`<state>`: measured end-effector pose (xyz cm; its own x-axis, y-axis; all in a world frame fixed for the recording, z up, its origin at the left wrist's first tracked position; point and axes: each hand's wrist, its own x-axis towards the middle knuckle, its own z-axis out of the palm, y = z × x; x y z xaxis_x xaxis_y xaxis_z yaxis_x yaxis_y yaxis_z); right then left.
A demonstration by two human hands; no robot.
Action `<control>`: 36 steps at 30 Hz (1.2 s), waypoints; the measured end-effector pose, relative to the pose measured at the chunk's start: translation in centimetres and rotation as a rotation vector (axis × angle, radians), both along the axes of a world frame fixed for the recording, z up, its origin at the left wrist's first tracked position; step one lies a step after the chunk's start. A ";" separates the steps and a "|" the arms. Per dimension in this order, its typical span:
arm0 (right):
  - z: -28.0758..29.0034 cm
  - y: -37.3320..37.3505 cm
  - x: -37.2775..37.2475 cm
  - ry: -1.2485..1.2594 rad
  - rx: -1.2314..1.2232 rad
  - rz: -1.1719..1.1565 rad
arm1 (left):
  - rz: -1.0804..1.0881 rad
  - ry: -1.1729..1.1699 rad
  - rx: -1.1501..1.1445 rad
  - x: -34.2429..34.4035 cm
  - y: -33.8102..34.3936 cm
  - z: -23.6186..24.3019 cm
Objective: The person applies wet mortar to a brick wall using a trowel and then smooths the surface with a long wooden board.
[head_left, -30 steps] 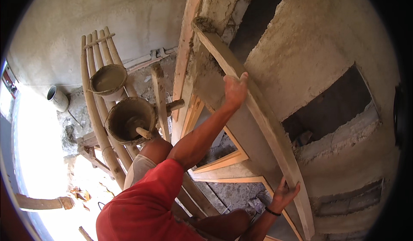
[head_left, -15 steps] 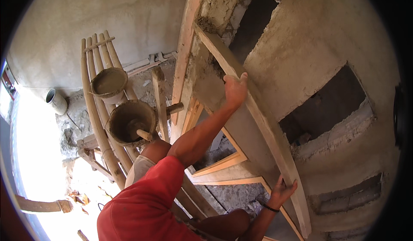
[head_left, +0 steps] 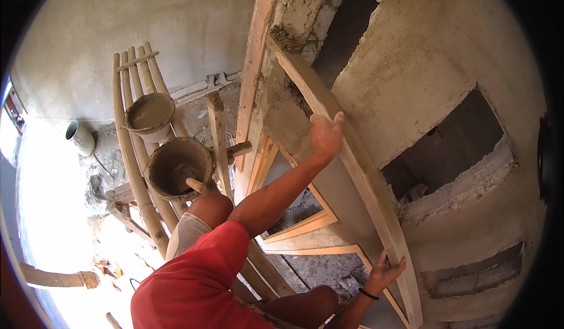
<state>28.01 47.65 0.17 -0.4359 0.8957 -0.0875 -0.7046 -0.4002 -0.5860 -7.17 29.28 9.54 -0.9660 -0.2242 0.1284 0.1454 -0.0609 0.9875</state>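
Left hand (head_left: 327,136) clasps wooden board (head_left: 365,179) farther off; right hand (head_left: 385,274) (dark bracelet (head_left: 368,294)) grasps near part; mortar-caked bucket (head_left: 162,167) left

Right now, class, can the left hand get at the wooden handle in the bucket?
Probably not: the left hand is holding the wooden board, though nothing seems to cover the handle.
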 end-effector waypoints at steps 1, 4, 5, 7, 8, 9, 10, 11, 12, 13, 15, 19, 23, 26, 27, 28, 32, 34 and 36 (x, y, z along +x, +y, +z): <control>0.2 -0.4 -0.2 0.008 0.006 0.007 | 0.003 0.039 0.031 -0.3 -0.1 -0.1; 2.3 -1.7 -1.6 0.026 0.040 0.021 | 0.001 0.056 0.093 -1.6 -0.7 1.7; 3.1 -1.9 -2.1 0.024 0.060 0.027 | -0.002 0.041 0.109 -2.0 -1.0 2.9; 4.3 -2.0 -2.9 0.012 0.084 0.016 | -0.019 0.027 0.090 -2.6 -1.6 4.6; 4.6 -2.1 -3.1 0.001 0.083 -0.006 | -0.026 0.016 0.078 -2.7 -1.7 4.8; 4.8 -2.1 -3.2 -0.006 0.082 -0.024 | -0.018 0.019 0.070 -2.8 -1.8 4.7; 4.7 -2.1 -3.0 -0.007 0.081 -0.013 | -0.009 0.022 0.062 -2.9 -1.8 4.6; 4.6 -2.1 -2.8 -0.008 0.080 -0.002 | -0.001 0.025 0.054 -2.8 -1.8 4.3; 4.6 -1.9 -2.8 0.001 0.082 0.003 | -0.023 0.013 0.074 -2.5 -1.6 4.4; 4.4 -1.6 -2.4 0.028 0.053 0.006 | -0.045 0.001 0.094 -1.6 -1.3 4.2; 3.5 -0.7 -0.8 0.082 -0.007 0.018 | -0.064 -0.006 0.086 -0.2 -0.8 3.7; 3.0 -0.8 -0.4 0.026 0.059 0.012 | -0.028 0.051 0.049 -0.1 -0.1 2.8; 5.4 -2.0 -2.4 0.000 0.106 -0.018 | -0.067 0.055 0.081 -1.2 -1.3 6.3; 7.1 -2.5 -3.2 0.027 0.065 -0.037 | -0.075 0.026 0.059 -2.4 -1.9 8.6; 7.2 -2.5 -3.3 0.045 0.042 -0.040 | -0.095 -0.002 0.066 -2.6 -2.0 8.8; 7.3 -2.5 -3.3 0.040 0.045 -0.044 | -0.102 0.003 0.072 -2.5 -2.0 8.8; 6.7 -1.8 -2.9 0.011 0.082 -0.030 | -0.149 -0.035 0.079 -2.2 -2.2 8.9; 6.0 -1.9 -2.9 -0.023 0.088 -0.022 | -0.151 -0.055 0.068 -2.3 -2.3 8.4; 5.4 -2.2 -2.8 -0.077 0.075 -0.039 | -0.133 -0.052 0.056 -1.9 -2.2 7.1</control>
